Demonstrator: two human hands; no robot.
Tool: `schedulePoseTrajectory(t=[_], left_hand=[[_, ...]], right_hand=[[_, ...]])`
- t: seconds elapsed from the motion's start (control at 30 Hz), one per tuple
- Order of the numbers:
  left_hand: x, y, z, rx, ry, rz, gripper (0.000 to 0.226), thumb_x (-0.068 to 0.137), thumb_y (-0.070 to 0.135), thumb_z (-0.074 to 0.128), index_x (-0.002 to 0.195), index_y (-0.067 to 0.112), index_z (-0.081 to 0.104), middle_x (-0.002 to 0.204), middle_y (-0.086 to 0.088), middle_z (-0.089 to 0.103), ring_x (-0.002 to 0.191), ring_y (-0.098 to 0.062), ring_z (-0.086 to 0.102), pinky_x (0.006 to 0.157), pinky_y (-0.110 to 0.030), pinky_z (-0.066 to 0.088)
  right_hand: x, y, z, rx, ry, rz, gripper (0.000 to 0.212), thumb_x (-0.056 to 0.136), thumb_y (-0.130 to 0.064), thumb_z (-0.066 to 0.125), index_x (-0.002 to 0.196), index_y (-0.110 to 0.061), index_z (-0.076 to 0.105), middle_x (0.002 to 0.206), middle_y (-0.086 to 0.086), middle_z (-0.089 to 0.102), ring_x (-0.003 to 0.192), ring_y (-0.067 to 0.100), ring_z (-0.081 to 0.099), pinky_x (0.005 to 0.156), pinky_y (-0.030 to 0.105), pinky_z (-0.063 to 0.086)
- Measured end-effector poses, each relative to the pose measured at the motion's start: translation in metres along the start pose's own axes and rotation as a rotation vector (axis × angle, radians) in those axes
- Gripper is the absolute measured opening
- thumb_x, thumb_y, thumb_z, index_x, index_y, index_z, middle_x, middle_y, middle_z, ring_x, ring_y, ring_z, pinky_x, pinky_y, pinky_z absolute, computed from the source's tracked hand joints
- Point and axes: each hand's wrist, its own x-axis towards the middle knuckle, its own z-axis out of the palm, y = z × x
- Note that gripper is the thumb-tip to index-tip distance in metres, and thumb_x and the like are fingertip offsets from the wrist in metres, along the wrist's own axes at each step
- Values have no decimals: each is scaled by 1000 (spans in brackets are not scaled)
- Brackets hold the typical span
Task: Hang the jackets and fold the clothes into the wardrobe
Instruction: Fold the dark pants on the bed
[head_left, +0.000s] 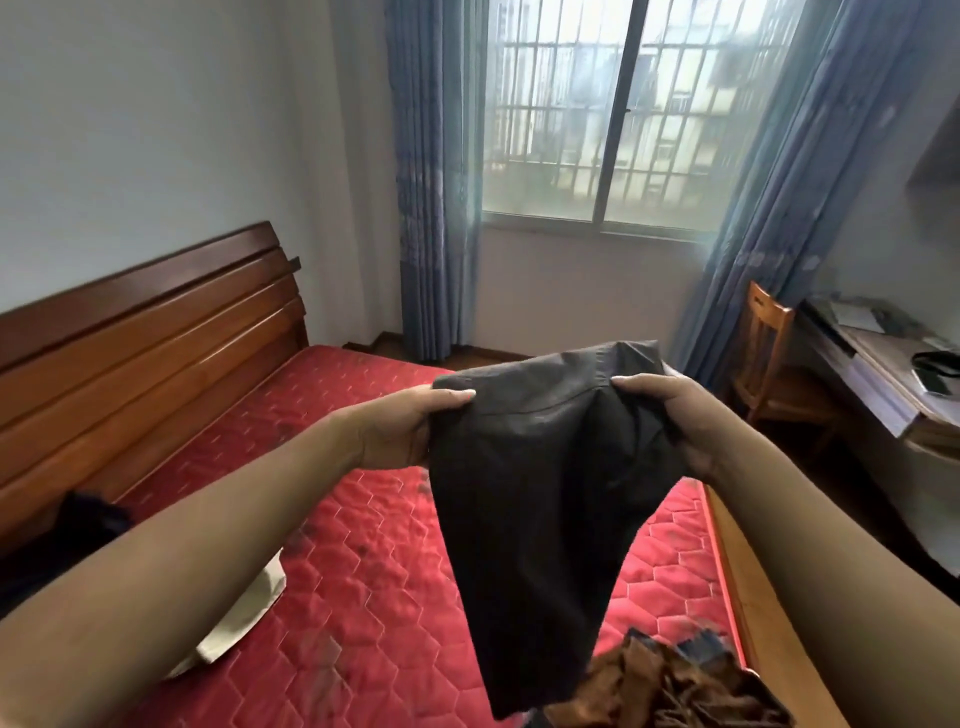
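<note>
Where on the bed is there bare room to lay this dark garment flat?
The mattress is bare between the headboard and both hands. Crowded spots: cream cloth near left, brown clothes near right, dark item by the headboard.

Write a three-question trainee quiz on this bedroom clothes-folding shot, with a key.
1. True or false: the dark grey garment lies flat on the red mattress.
2. Which hands grip the garment? A) left hand only B) right hand only C) both
3. Fill in: a cream cloth lies on the mattress under the person's ____ forearm.

Key
1. False: it hangs in the air, held at its top edge.
2. C: one hand grips each upper corner.
3. Left.
</note>
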Motion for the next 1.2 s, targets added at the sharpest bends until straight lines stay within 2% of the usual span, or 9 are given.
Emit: schedulePoseTrajectory(t=[0.23, 0.3, 0.4, 0.53, 0.6, 0.67, 0.87, 1.1, 1.2], left_hand=[[-16, -12, 33, -83, 146, 95, 38, 94, 12, 63, 131, 13, 58, 119, -13, 73, 104, -26, 72, 85, -37, 59], [-22, -19, 37, -98, 186, 111, 38, 94, 11, 62, 131, 15, 58, 120, -14, 72, 102, -27, 72, 82, -37, 60], [-28, -35, 34, -98, 194, 94, 46, 91, 13, 64, 135, 18, 55, 126, -16, 69, 113, -33, 68, 92, -45, 57], [-31, -49, 24, -69, 202, -6, 30, 94, 17, 60, 123, 13, 65, 112, -15, 74, 98, -27, 72, 88, -40, 58], [-23, -56, 16, -38, 183, -42, 30, 93, 20, 61, 121, 10, 67, 110, -15, 74, 94, -26, 72, 89, -39, 57], [-6, -64, 5, -28, 187, -41, 31, 93, 16, 60, 124, 13, 64, 115, -17, 72, 100, -30, 71, 96, -43, 56], [72, -102, -49, -64, 161, -55, 58, 84, 7, 66, 137, 23, 50, 129, -15, 68, 117, -34, 66, 98, -45, 55], [182, -155, -121, -106, 160, -200, 58, 89, -1, 62, 138, 28, 47, 131, -16, 66, 119, -36, 65, 101, -53, 53], [228, -183, -145, -104, 166, -253, 56, 91, -2, 59, 136, 27, 46, 131, -16, 66, 118, -36, 65, 99, -54, 54]], right_hand=[[-39, 17, -21, 7, -14, 62, 60, 73, -11, 74, 131, -3, 60, 106, 20, 74, 88, 31, 74, 75, 41, 61], [-45, 26, -20, 36, -20, 50, 53, 74, -8, 71, 127, -4, 61, 102, 19, 74, 85, 30, 74, 76, 41, 63], [-53, 40, -15, 46, -25, 62, 34, 84, 0, 62, 118, -5, 62, 98, 18, 73, 83, 29, 74, 77, 41, 63], [-52, 63, -14, -21, -24, 142, 36, 90, -1, 62, 125, -5, 58, 104, 20, 73, 90, 32, 73, 75, 43, 63], [-42, 75, -14, -62, -9, 177, 38, 89, -1, 64, 125, -10, 58, 110, 21, 73, 98, 36, 73, 81, 47, 61], [-26, 87, -15, -86, 14, 212, 44, 87, -1, 67, 128, -12, 57, 116, 23, 72, 103, 38, 72, 86, 49, 60], [48, 137, -23, -110, 100, 306, 42, 88, 5, 64, 126, -11, 59, 108, 19, 74, 92, 31, 74, 72, 40, 62], [164, 208, -34, -145, 192, 410, 39, 88, 8, 62, 122, -11, 60, 111, 20, 72, 94, 32, 72, 90, 50, 60], [210, 241, -39, -164, 230, 430, 45, 88, 11, 58, 124, -16, 58, 110, 15, 72, 87, 23, 74, 69, 35, 63]])
